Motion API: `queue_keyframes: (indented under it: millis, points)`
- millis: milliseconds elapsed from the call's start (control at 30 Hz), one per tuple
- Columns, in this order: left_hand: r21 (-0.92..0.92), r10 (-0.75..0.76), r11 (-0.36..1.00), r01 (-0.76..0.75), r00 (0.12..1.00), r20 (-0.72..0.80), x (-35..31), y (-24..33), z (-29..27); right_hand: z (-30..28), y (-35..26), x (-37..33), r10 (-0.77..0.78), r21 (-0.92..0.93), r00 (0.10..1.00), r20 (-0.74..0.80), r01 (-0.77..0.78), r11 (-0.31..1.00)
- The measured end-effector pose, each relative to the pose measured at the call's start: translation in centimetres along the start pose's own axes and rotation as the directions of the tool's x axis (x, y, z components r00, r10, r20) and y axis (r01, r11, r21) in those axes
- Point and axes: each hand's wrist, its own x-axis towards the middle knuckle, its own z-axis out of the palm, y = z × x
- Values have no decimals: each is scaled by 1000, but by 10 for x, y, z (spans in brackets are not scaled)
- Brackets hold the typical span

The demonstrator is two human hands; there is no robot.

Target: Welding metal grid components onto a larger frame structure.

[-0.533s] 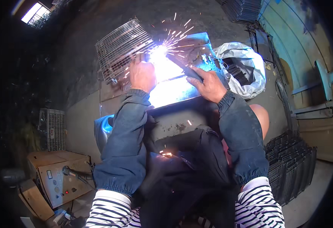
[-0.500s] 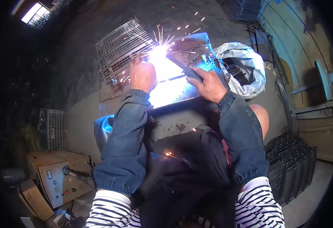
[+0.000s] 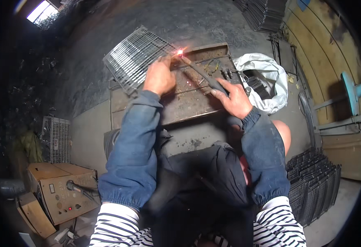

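Note:
My left hand [image 3: 160, 76] is closed on the near right edge of a wire grid rack [image 3: 137, 57]; its fingertips are partly hidden. The rack lies slanted over the left part of a rusty metal worktable [image 3: 188, 99]. My right hand [image 3: 234, 99] grips the dark handle of a welding torch [image 3: 203, 74], which points up and left. At the torch's tip, by the rack's right corner, a small red-orange spot [image 3: 180, 52] glows. Small metal parts [image 3: 226, 74] lie on the table near the torch.
A white sack [image 3: 277, 78] with dark metal pieces stands right of the table. Stacked black wire racks [image 3: 314, 181] are at lower right, more dark racks [image 3: 265, 14] at far right. A welding machine [image 3: 67, 191] stands at lower left; a light grid crate [image 3: 59, 140] is behind it.
The bright white arc and flying sparks have died to a small red glow. My left hand and the torch tip have shifted slightly right; my right hand has moved slightly right and nearer.

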Motion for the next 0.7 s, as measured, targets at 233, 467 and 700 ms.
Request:
queue_keyframes:
  millis: [233, 467, 700]
  points:
    - [118, -450, 855, 505, 835, -318, 42, -122, -73, -15, -10, -9, 76, -163, 961, 266, -32, 986]
    - [85, -712, 702, 707, 700, 58, 12, -209, -109, 1, -25, 12, 21, -7, 969, 246, -20, 1000]
    - [-768, -574, -175, 616, 570, 587, -21, -233, -107, 0, -12, 14, 92, -148, 943, 319, -47, 988]
